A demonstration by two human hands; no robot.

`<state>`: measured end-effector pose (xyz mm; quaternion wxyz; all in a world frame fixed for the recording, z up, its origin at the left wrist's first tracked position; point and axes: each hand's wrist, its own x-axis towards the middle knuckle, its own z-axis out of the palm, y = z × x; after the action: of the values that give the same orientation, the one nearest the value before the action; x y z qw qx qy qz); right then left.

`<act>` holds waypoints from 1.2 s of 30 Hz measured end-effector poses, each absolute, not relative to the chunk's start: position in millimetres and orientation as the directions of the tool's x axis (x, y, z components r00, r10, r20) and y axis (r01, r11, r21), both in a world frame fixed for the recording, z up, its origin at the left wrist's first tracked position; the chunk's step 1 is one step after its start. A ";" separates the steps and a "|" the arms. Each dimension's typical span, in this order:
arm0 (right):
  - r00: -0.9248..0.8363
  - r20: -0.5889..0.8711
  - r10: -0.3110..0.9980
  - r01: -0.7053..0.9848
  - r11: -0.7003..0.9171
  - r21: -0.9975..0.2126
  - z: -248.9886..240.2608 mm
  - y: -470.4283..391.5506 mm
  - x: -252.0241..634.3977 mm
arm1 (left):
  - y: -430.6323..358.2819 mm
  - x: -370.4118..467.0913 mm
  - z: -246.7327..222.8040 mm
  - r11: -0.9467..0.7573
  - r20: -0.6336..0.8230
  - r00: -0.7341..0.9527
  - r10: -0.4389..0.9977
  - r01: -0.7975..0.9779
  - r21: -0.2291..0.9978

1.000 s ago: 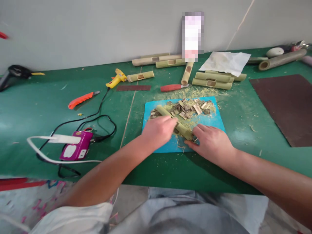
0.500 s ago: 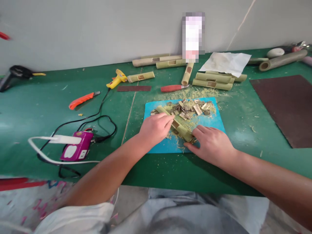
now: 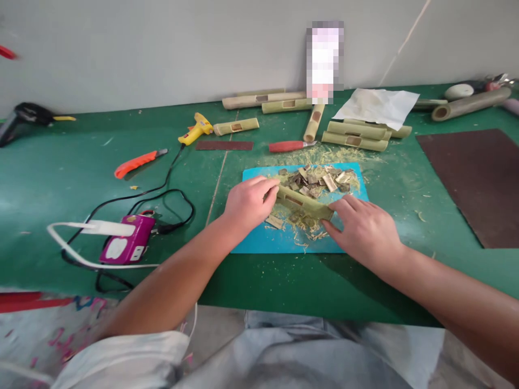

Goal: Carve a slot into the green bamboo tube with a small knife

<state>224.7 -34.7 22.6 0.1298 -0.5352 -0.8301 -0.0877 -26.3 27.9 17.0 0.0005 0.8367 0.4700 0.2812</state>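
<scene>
A green bamboo tube (image 3: 306, 205) with a rectangular slot cut in its side lies between my hands, tilted slightly down to the right. My left hand (image 3: 252, 200) grips its left end, fingers closed over it. The right end is pinched between the thumb and fingers of my right hand (image 3: 363, 229). Below the tube is a blue sheet (image 3: 253, 243) strewn with shavings and bamboo chips (image 3: 312, 181). Just behind the sheet lies a red-handled knife (image 3: 288, 146), untouched.
Cut bamboo tubes (image 3: 354, 141) lie along the back, some under white paper (image 3: 377, 108). An orange utility knife (image 3: 138, 163), yellow glue gun (image 3: 195, 129) and purple power adapter (image 3: 127, 240) with cords occupy the left. A dark brown sheet (image 3: 478, 186) lies right.
The bamboo tube has turned closer to level, its left end now held further left. My left hand has moved slightly left and up; my right hand has shifted slightly right.
</scene>
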 end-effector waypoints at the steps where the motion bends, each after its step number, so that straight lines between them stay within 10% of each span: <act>1: -0.396 0.288 0.872 0.912 0.410 0.009 22.2 -34.1 224.6 | 29.7 -27.8 15.9 -0.540 0.459 0.387 0.800 0.798 0.267; 11: -0.393 0.133 0.910 0.916 0.400 -0.030 23.5 -32.7 221.3 | 33.8 -32.0 11.6 -0.513 0.430 0.360 0.828 0.795 0.323; 22: -0.407 0.444 0.799 0.905 0.420 0.074 23.2 -33.0 228.7 | 32.4 -29.6 21.8 -0.581 0.618 0.258 0.743 0.708 0.402; 36: -0.406 0.275 0.871 0.907 0.421 0.007 19.5 -33.3 224.8 | 50.3 -38.2 5.1 -0.519 0.497 0.295 0.816 0.751 0.408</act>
<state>224.8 -33.3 19.5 0.1153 -0.5325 -0.8349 -0.0775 -38.2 50.3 5.1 0.0482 0.8033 0.4878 0.3384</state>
